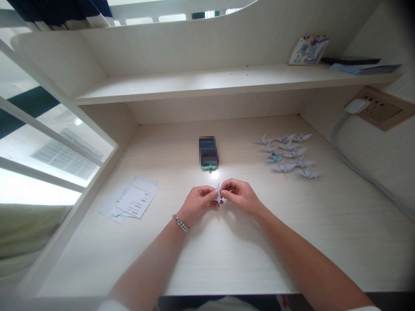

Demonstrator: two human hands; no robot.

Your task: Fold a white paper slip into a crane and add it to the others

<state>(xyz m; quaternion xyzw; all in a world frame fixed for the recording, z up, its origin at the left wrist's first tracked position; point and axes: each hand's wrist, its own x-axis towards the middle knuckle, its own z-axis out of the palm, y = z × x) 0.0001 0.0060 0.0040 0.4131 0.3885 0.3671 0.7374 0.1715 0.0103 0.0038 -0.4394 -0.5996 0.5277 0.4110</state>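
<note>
Between my two hands, over the middle of the desk, is a small piece of folded white paper [218, 193], narrow and pointed at the top. My left hand [201, 199], with a chain bracelet [180, 223] on its wrist, pinches the paper from the left. From the other side, the thumb and fingers of my right hand [239, 194] close on its right edge. Fingers hide much of the paper. Several folded paper cranes [292, 154] stand grouped at the back right; one of them is a blue patterned crane [274, 157].
A phone [208, 151], its screen blurred, lies just beyond my hands. Loose printed paper sheets [138, 197] overlap at the left. A shelf [194, 86] spans the back, holding a small box [308, 49]. At right, a cable [359, 172] runs from a wall socket [384, 108].
</note>
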